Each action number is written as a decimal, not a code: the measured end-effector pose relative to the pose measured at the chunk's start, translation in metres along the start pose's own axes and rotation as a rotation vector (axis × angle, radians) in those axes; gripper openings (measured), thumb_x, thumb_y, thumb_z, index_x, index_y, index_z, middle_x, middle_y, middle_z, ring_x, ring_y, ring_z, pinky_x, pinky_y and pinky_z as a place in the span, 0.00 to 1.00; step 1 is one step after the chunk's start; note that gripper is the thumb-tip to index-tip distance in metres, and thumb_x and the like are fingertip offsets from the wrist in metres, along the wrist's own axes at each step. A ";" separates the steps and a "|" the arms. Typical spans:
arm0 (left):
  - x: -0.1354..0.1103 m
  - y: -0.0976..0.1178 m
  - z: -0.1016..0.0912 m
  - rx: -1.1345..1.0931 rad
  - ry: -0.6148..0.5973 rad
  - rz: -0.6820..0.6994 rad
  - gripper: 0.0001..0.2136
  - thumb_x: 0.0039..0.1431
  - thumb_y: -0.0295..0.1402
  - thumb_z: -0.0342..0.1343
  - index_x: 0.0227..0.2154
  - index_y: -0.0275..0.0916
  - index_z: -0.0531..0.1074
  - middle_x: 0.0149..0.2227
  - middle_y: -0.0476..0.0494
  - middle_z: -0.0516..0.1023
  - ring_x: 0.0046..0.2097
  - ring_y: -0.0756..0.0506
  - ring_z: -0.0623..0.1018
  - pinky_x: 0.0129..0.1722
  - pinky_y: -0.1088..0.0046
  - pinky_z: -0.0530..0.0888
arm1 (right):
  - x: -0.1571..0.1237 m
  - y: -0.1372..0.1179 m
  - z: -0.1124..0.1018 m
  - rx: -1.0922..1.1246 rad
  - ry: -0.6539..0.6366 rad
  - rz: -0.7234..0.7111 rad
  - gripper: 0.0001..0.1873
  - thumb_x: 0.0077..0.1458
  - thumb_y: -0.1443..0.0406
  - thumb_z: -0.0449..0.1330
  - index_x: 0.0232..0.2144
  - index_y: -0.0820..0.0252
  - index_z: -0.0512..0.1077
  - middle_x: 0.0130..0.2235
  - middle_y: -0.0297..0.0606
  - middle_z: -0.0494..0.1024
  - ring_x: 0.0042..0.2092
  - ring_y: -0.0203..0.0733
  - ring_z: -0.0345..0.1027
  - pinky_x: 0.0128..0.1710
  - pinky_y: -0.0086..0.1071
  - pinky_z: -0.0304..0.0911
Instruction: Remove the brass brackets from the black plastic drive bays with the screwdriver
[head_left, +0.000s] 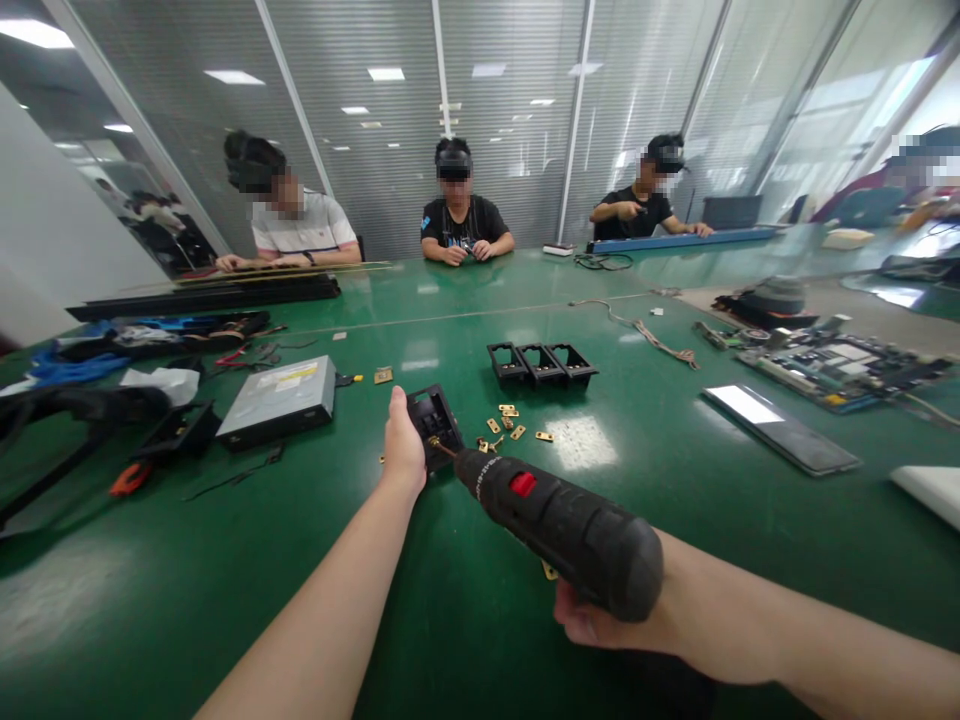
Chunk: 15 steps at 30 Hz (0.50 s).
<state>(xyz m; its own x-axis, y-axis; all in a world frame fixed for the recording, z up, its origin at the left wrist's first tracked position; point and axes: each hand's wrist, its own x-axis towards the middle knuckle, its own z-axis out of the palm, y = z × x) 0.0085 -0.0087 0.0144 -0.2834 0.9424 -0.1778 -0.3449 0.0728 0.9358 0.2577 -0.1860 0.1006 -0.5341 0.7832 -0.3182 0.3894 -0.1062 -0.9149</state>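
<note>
Left hand (405, 447) grasps the black frame (435, 412) over the green table (187, 560); right hand (645, 635) grips the power screwdriver (562, 520), bit at the frame; frame probably light, stiff plastic; hold by outer walls.

A black, open-centred frame (450, 418) is held tilted, well in from the far edge of the worktop (465, 610); whether its lower end touches the surface is unclear. A power screwdriver (559, 525), dark-bodied with a red switch on top, slants nearer the worktop's near side, its thin bit reaching into the frame beside a small brass-coloured piece (433, 441).
</note>
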 end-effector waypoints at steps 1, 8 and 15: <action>0.000 0.000 0.000 -0.001 0.001 -0.002 0.31 0.68 0.61 0.46 0.35 0.35 0.78 0.29 0.35 0.83 0.30 0.39 0.84 0.28 0.65 0.80 | 0.000 -0.001 0.000 -0.004 0.002 0.004 0.14 0.53 0.59 0.72 0.37 0.59 0.74 0.35 0.33 0.75 0.37 0.40 0.66 0.39 0.34 0.66; 0.000 0.000 0.000 -0.004 -0.005 -0.018 0.32 0.69 0.61 0.44 0.36 0.35 0.78 0.29 0.35 0.83 0.31 0.38 0.85 0.29 0.65 0.81 | 0.007 -0.012 0.009 -0.009 0.023 0.027 0.17 0.42 0.71 0.69 0.35 0.58 0.69 0.30 0.29 0.72 0.31 0.37 0.65 0.27 0.28 0.61; 0.000 0.000 0.000 -0.010 -0.003 -0.023 0.32 0.69 0.61 0.45 0.38 0.35 0.79 0.29 0.35 0.83 0.34 0.38 0.86 0.32 0.64 0.83 | 0.008 -0.008 0.011 -0.080 0.034 0.088 0.17 0.39 0.74 0.66 0.31 0.56 0.66 0.24 0.26 0.69 0.26 0.35 0.62 0.22 0.26 0.56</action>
<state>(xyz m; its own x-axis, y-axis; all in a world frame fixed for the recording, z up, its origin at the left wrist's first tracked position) 0.0086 -0.0083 0.0146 -0.2731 0.9414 -0.1981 -0.3600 0.0909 0.9285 0.2420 -0.1852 0.1027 -0.4701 0.7935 -0.3866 0.4927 -0.1275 -0.8608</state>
